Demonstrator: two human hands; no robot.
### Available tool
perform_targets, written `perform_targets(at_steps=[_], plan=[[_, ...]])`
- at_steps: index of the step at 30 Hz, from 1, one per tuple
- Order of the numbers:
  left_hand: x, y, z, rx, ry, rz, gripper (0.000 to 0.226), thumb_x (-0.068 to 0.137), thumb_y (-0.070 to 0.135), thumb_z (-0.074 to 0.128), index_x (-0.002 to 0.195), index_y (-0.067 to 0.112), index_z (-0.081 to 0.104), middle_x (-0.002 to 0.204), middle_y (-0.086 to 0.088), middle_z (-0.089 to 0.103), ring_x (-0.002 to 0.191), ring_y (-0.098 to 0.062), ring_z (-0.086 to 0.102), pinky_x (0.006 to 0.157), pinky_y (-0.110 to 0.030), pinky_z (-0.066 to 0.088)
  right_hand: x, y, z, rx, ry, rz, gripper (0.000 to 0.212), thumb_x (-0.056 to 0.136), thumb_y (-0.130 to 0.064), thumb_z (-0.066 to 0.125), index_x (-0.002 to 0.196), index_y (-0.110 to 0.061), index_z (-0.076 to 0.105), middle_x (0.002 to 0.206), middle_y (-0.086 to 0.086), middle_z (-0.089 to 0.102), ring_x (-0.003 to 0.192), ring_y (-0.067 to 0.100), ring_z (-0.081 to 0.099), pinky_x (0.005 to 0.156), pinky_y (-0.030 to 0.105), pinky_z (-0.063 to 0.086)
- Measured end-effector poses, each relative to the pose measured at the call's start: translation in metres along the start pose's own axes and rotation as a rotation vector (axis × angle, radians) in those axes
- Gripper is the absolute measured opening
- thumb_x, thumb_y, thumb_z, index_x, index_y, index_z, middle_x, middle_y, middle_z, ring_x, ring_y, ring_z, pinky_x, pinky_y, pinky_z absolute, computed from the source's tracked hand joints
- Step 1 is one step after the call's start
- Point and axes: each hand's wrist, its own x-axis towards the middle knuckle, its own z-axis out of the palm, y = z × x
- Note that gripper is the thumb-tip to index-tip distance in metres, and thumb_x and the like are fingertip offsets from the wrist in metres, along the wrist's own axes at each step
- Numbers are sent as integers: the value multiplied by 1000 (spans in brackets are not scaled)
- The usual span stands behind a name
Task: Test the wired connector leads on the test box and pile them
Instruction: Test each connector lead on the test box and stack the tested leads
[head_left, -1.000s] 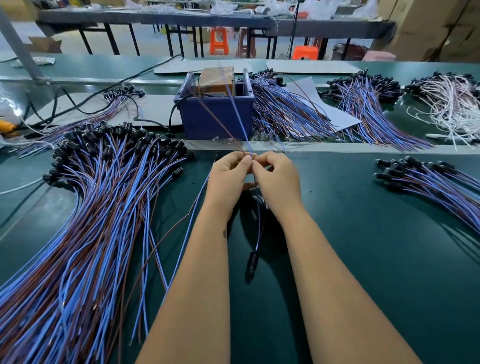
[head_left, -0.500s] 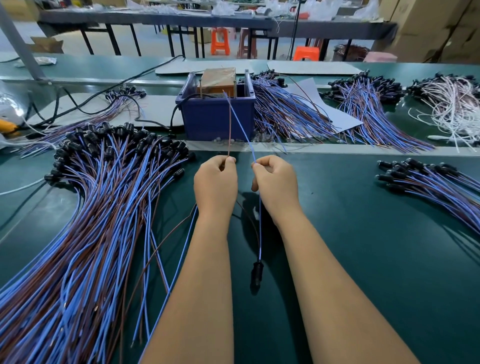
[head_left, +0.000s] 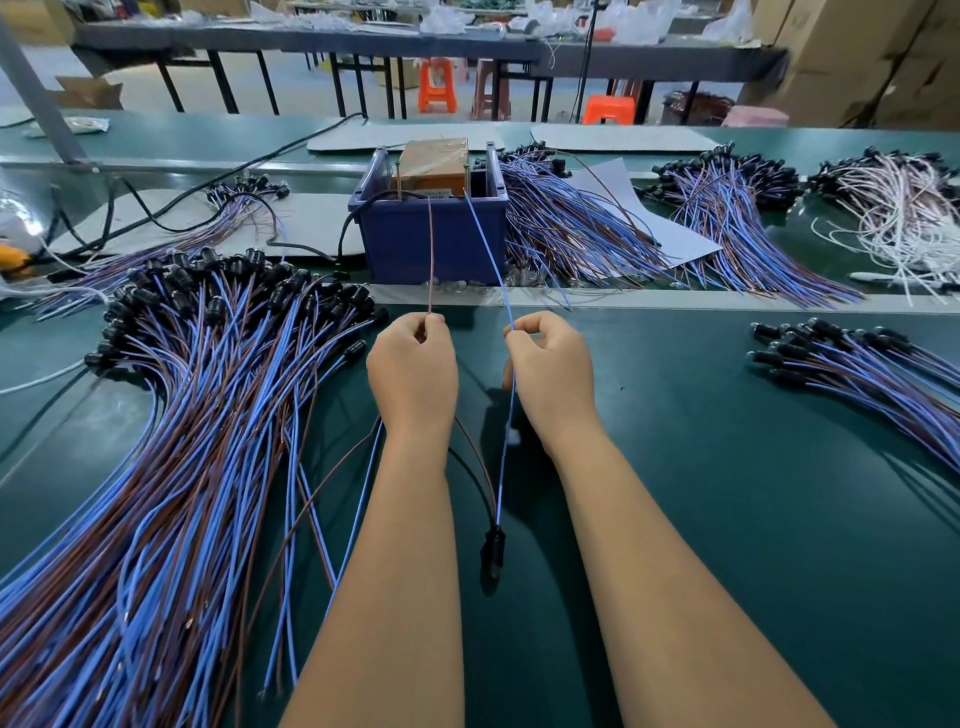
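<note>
1. A smooth dark green matt bench top carries everything; a pale strip runs across it beyond the hands.
2. The left hand has its fingers curled, pinching a thin brown insulated wire that rises straight toward the far side.
3. The right hand is likewise curled, pinching a thin light-blue insulated wire that slants away and left.
4. Both wires reach up to the dark blue rectangular plastic test box, which stands at centre far of the hands and holds a tan block wrapped in glossy clear film.
5. Below the hands the two wires run down between the forearms and join at a small black moulded cylindrical connector, which hangs near the bench.
6. On the left, a broad fan-shaped heap of blue and brown leads spreads toward the near edge, its black connectors bunched at the far end.
7. On the right lies a smaller bundle of the same leads.
8. Farther back right, more blue-brown bundles and a tangle of white wires lie beside the box.
</note>
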Motion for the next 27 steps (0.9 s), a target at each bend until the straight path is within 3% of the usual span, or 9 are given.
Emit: perform_targets(at_steps=[9, 12, 15, 20, 27], plan=[[4, -3, -4, -35, 68, 9, 28, 99, 19, 47, 84, 6, 67, 61, -3, 50, 56, -16, 36, 56, -31, 31, 1, 1, 0, 16, -3, 13, 13, 90, -13, 50, 79, -19, 54, 43, -7, 52, 41, 2, 45, 41, 13, 36], [5, -3, -4, -46, 70, -3, 28, 98, 18, 46, 83, 9, 67, 56, 4, 45, 54, -15, 34, 55, -31, 29, 0, 1, -1, 16, -7, 10, 14, 90, -14, 49, 79, -19, 54, 42, -8, 52, 42, 1, 45, 40, 11, 35], [5, -3, -5, -56, 58, -21, 30, 98, 18, 45, 73, 19, 61, 59, 1, 46, 56, -18, 34, 56, -31, 31, -1, 1, -2, 17, -17, 7, 13, 90, -15, 47, 79, -20, 54, 44, -10, 53, 44, 1, 48, 41, 10, 35], [6, -1, -6, -139, 80, -63, 26, 97, 17, 46, 73, 20, 53, 60, -7, 39, 57, -20, 30, 55, -33, 27, -1, 1, -2, 11, -20, 12, 14, 90, -16, 47, 80, -21, 54, 45, -11, 54, 46, 0, 49, 50, 20, 38], [8, -1, -6, -142, 92, -91, 37, 97, 17, 48, 62, 29, 50, 54, 1, 38, 48, -13, 26, 48, -28, 26, -1, 1, -3, 19, -9, 0, 15, 90, -13, 47, 79, -19, 54, 46, -6, 53, 43, 1, 48, 40, 10, 35]])
